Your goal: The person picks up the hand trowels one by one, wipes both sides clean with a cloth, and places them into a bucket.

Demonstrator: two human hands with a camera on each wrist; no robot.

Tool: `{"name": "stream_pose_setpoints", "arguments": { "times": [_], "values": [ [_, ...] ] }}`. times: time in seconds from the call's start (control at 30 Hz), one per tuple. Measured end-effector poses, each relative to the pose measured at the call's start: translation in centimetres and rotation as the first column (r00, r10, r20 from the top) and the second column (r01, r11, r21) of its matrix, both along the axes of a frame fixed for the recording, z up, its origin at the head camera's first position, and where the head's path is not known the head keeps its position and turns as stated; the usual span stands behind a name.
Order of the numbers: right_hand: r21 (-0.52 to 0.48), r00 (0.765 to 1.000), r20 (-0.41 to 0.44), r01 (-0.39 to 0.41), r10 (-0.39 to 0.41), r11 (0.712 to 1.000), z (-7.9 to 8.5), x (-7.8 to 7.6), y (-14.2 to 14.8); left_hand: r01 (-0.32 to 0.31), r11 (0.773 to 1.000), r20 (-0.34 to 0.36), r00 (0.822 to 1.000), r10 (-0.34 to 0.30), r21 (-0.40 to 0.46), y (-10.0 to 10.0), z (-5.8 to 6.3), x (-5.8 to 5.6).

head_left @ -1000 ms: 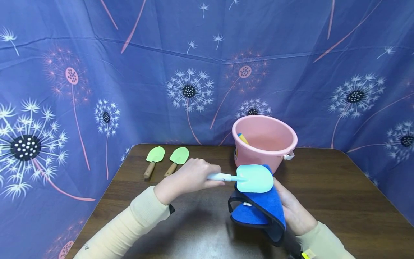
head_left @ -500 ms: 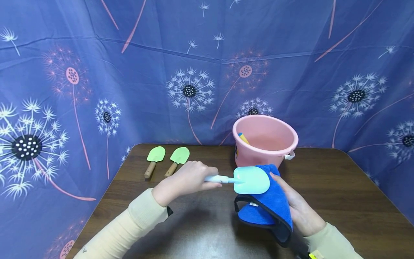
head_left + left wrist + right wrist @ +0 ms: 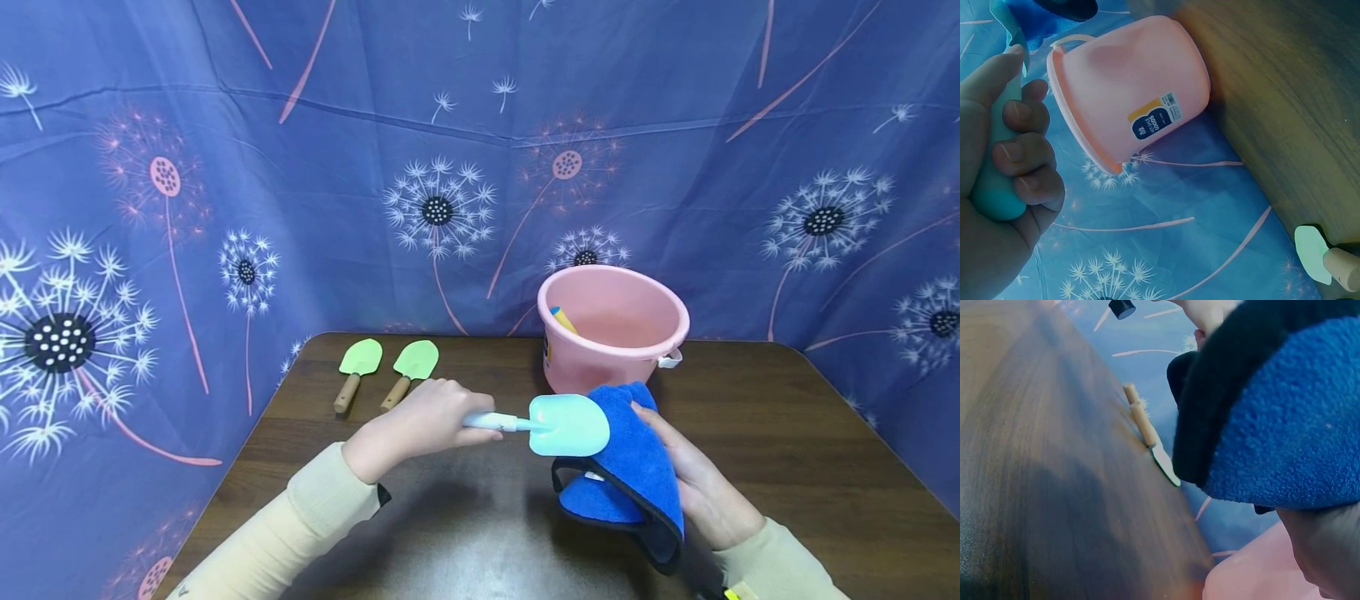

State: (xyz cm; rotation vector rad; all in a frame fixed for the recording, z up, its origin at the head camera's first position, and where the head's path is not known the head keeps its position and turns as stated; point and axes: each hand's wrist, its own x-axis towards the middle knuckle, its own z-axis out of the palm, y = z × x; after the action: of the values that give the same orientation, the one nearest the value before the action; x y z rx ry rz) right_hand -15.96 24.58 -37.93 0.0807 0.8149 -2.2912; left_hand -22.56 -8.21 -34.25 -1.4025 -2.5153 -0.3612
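My left hand (image 3: 435,421) grips the white-and-pale-blue handle of a small light blue shovel (image 3: 568,426), held level with its blade pointing right. Fingers wrapped round that handle show in the left wrist view. A blue cloth (image 3: 641,458) with black edging and a small white label hangs folded in my right hand (image 3: 701,487), which holds it from the right side, thumb on its face. The shovel blade overlaps the cloth's left part in the head view. Most of my right hand's fingers are hidden behind the cloth, which fills much of the right wrist view.
Behind the cloth stands a pink bucket (image 3: 600,367) with a yellow-and-blue thing (image 3: 564,320) inside. Two green trowels, one left (image 3: 360,358) and one right (image 3: 416,360), lie with wooden handles on the table (image 3: 780,433). A dandelion-print curtain (image 3: 450,125) hangs behind.
My left hand has drawn the shovel a little left and down. The cloth in my right hand has shifted slightly right, so the blade covers less of it.
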Motion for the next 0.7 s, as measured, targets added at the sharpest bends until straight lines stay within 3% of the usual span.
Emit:
{"name": "stream_pose_setpoints", "arguments": {
  "times": [0.37, 0.7],
  "values": [
    [0.081, 0.999, 0.004, 0.034, -0.035, 0.996, 0.0, 0.0, 0.2, -0.01, 1.0, -0.04, 0.999, 0.01, -0.008, -1.0, -0.3, 0.2],
    [0.023, 0.999, -0.033, 0.013, -0.012, 1.0, 0.2, 0.1, 0.4, -0.044, 0.999, -0.047, 0.998, 0.043, -0.02, -1.8, -0.3, 0.3]
  ]
}}
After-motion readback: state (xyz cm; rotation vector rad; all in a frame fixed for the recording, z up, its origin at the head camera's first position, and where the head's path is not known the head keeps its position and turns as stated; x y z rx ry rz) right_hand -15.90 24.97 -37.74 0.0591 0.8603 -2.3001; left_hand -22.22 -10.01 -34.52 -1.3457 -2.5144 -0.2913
